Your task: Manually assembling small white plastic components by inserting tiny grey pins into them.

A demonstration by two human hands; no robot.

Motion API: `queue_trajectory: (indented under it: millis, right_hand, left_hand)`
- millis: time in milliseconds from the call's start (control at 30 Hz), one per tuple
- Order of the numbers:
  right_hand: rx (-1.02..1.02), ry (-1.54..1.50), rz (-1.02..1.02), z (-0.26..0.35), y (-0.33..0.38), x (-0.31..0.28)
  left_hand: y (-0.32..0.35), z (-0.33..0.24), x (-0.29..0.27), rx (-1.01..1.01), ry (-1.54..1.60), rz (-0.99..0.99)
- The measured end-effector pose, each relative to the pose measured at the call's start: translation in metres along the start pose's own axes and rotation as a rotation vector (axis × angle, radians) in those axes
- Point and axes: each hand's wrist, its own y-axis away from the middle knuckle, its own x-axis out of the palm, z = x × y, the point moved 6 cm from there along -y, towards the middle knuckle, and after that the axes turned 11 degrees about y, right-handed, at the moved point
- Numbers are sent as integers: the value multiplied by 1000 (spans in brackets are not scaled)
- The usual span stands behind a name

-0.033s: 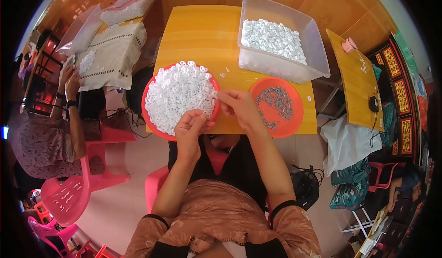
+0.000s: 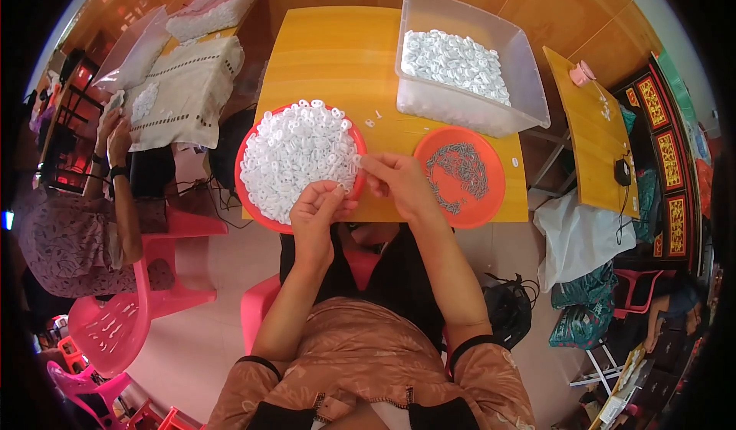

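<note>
My left hand (image 2: 316, 206) is closed in a pinch over the near right rim of a red basin (image 2: 268, 220). Something tiny shows at its fingertips, too small to name. A heap of small white plastic pieces (image 2: 299, 150), with holes in them, rises in the basin. At the basin's right edge, my right hand (image 2: 397, 181) pinches one small white plastic piece (image 2: 358, 161) between thumb and forefinger. To the right of this hand, an orange-red plate (image 2: 496, 173) bears many small grey metal screws or pins (image 2: 469, 171).
A clear plastic bin (image 2: 529, 115) of white pieces stands at the table's back right. A few loose pieces (image 2: 370, 123) lie on the yellow table (image 2: 330, 46). At the left, another person's hands (image 2: 116, 135) work beside a cloth-covered table (image 2: 188, 85). A pink chair (image 2: 115, 330) stands behind.
</note>
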Motion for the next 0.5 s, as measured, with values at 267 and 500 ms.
queue_trajectory:
  millis: [267,500]
  right_hand:
    - [27,-319,54,-10,33,10]
    - [57,-390,68,-11,40,11]
  left_hand:
    - [8,-4,18,72,-9,69]
    - [10,-3,19,121,-56,95]
